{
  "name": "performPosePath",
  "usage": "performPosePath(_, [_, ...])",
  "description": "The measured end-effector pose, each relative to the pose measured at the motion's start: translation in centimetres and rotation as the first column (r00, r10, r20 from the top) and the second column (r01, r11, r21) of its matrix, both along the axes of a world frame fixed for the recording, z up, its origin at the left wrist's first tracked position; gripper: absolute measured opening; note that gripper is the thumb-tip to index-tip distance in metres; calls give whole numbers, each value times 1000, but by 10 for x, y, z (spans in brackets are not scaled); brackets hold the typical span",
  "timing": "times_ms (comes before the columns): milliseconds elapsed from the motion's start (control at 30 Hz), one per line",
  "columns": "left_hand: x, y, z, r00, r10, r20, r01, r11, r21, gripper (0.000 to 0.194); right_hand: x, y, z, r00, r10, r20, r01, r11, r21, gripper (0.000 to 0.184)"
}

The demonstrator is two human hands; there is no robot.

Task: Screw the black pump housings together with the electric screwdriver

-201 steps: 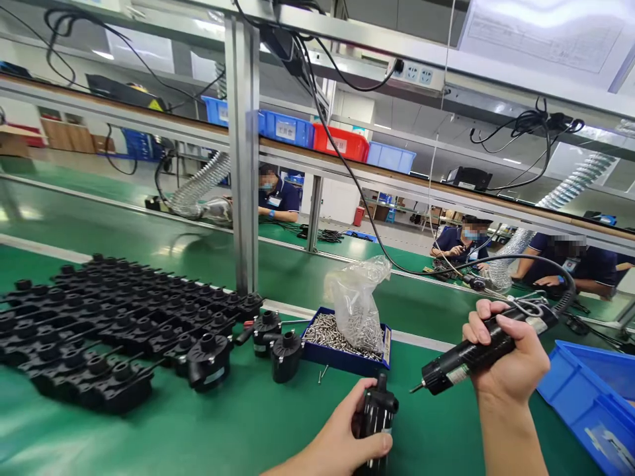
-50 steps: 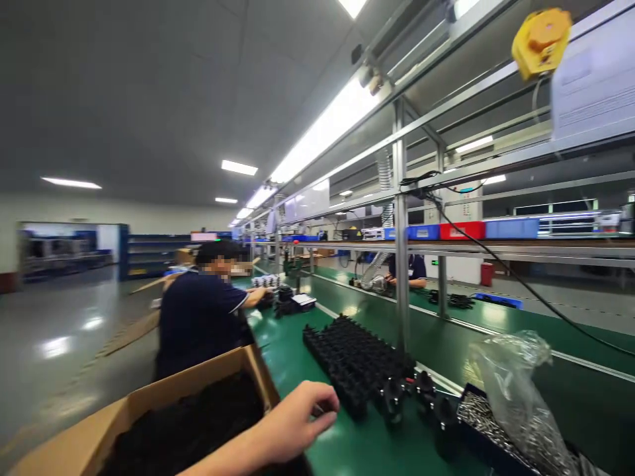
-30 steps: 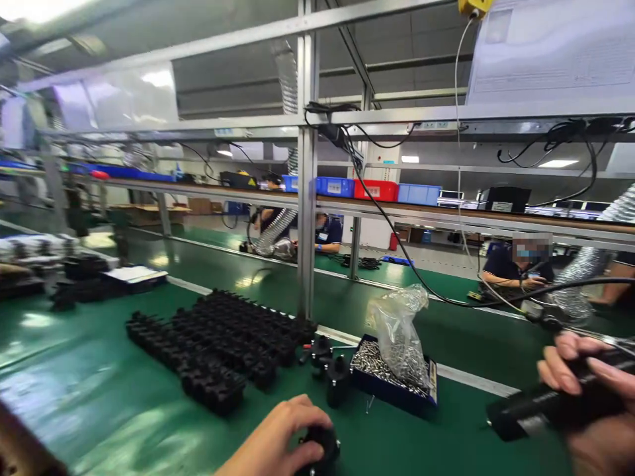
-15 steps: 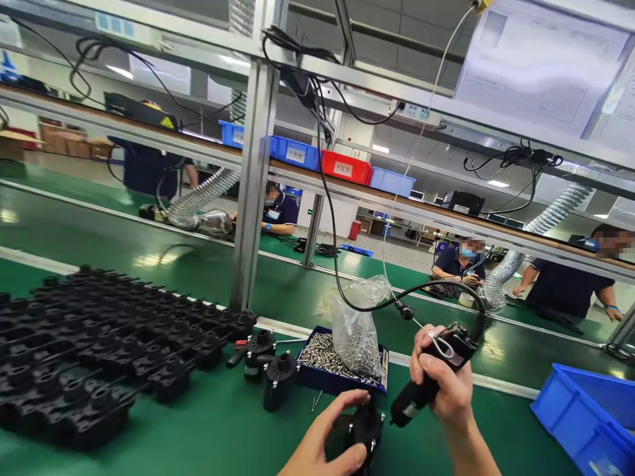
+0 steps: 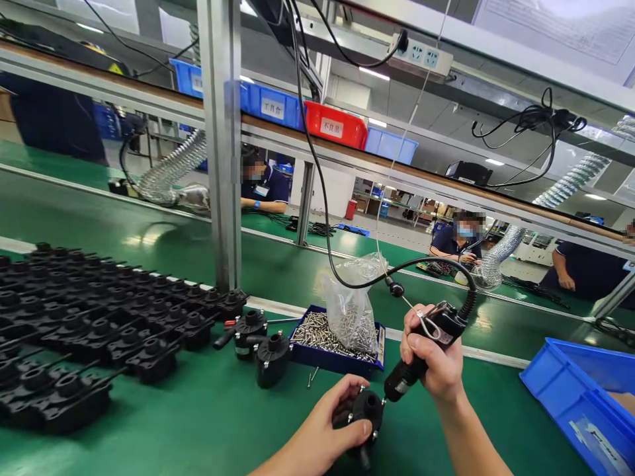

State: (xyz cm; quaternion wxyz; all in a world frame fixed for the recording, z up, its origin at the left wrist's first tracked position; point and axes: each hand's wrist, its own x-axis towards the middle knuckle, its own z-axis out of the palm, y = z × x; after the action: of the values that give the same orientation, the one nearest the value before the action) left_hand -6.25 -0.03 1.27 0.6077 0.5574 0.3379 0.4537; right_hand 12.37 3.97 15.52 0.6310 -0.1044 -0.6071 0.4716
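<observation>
My left hand [image 5: 327, 423] is wrapped round a small black pump housing [image 5: 366, 413] low in the view, standing it on the green mat [image 5: 213, 423]. My right hand [image 5: 430, 357] grips a black electric screwdriver [image 5: 421, 350] with a coiled cable, tilted down to the left, its bit touching the housing's right edge. Just behind stands a dark blue tray [image 5: 342, 360] of small silver screws with a clear plastic bag [image 5: 350, 304] of screws in it. Two more black housings [image 5: 258, 340] stand left of the tray.
Rows of several black housings [image 5: 84, 324] cover the mat at left. A metal post [image 5: 221, 145] rises behind them. A blue bin [image 5: 580, 396] sits at the right edge. Other people work at the far bench beyond a second green belt. Coloured bins line the overhead shelf.
The view swung from a cardboard box at my left back to the bench. My left hand brought a housing to the mat; my right hand lowered the screwdriver until its tip met the housing.
</observation>
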Motion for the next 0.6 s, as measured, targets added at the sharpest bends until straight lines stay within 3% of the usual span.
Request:
performPosePath(267, [2, -2, 10, 1000, -7, 27, 8, 1000, -21, 51, -5, -1, 1, 998, -15, 56, 18, 999, -42, 14])
performPosePath(433, [4, -1, 13, 999, 3, 52, -1, 999, -32, 38, -12, -2, -4, 999, 43, 32, -41, 997, -65, 16])
performPosePath(600, [5, -3, 15, 997, 12, 77, -8, 999, -52, 41, -19, -4, -8, 999, -20, 41, 23, 996, -88, 19])
